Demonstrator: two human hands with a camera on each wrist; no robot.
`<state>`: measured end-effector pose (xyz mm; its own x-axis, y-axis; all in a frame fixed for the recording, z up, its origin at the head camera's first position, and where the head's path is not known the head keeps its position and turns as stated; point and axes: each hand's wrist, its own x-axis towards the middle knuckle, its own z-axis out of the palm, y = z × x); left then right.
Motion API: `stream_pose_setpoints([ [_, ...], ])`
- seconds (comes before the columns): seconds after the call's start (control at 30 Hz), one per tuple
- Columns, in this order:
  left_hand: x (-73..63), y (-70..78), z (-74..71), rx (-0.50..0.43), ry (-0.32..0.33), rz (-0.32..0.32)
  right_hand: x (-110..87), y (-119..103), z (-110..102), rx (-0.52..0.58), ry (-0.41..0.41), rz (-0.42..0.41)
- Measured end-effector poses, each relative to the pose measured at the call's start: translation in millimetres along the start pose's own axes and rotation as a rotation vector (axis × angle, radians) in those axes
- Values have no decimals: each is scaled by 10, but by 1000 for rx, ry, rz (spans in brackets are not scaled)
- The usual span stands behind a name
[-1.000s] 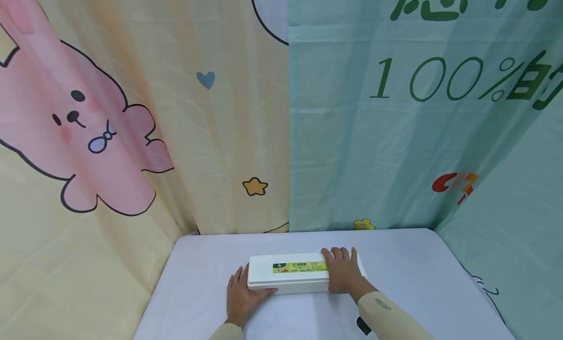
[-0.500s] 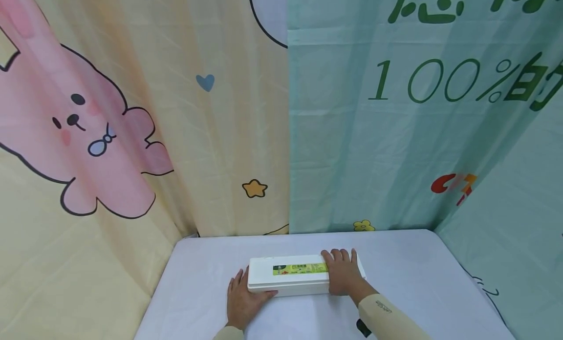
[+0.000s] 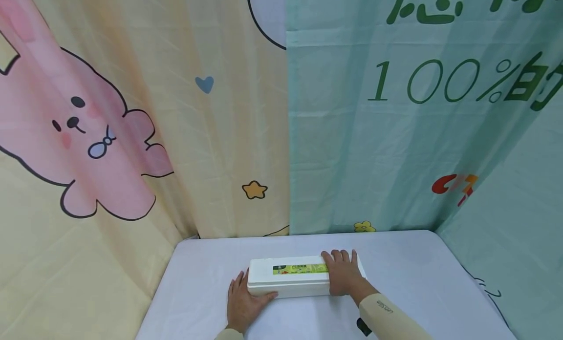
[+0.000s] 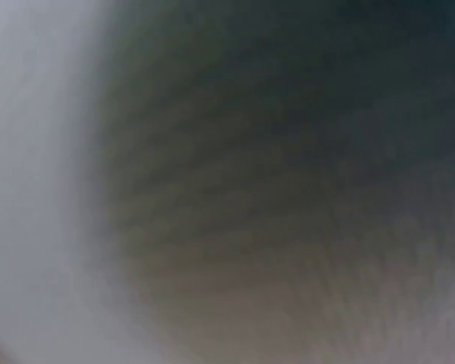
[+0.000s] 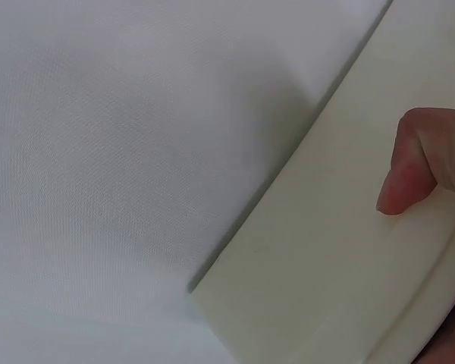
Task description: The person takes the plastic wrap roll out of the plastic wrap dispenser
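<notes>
A long white lidded cling film box [image 3: 290,280] with a yellow-green label lies across the table. My left hand [image 3: 244,302] holds its left end, thumb along the front side and fingers around the end. Over the right part of the box, my right hand [image 3: 343,274] grips from above, fingers spread across the lid and thumb down the front. The right wrist view shows that bent thumb [image 5: 421,163] against the white front wall. The left wrist view is too dark and blurred to make out the hand or box.
A white cloth covers the table [image 3: 202,276]. A small black object [image 3: 363,326] lies by the right sleeve, partly hidden. Printed curtains, cream [image 3: 220,135] on the left and green [image 3: 334,149] on the right, hang behind and beside the table.
The head view has tilted up very slightly, so the whole scene sits a little lower. Both hands keep their places on the box.
</notes>
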<state>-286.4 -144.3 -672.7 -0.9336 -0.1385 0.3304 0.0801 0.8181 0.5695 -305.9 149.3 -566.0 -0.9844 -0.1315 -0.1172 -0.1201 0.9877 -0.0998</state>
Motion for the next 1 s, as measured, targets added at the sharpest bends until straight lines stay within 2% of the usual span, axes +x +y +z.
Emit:
stream_pose_setpoints([
  [0.3, -30, -55, -20, 5, 9, 11, 36, -25, -50, 18, -52, -17],
  [0.57, -34, -56, -37, -2, 83, 48, 42, -43, -108, 41, -94, -22],
  [0.73, -1, -15, -30, 8, 42, 44, 76, 19, -168, 44, -114, -20],
  [1.0, 27, 0, -45, -14, -56, -34, 103, 80, -218, 67, -128, -37],
])
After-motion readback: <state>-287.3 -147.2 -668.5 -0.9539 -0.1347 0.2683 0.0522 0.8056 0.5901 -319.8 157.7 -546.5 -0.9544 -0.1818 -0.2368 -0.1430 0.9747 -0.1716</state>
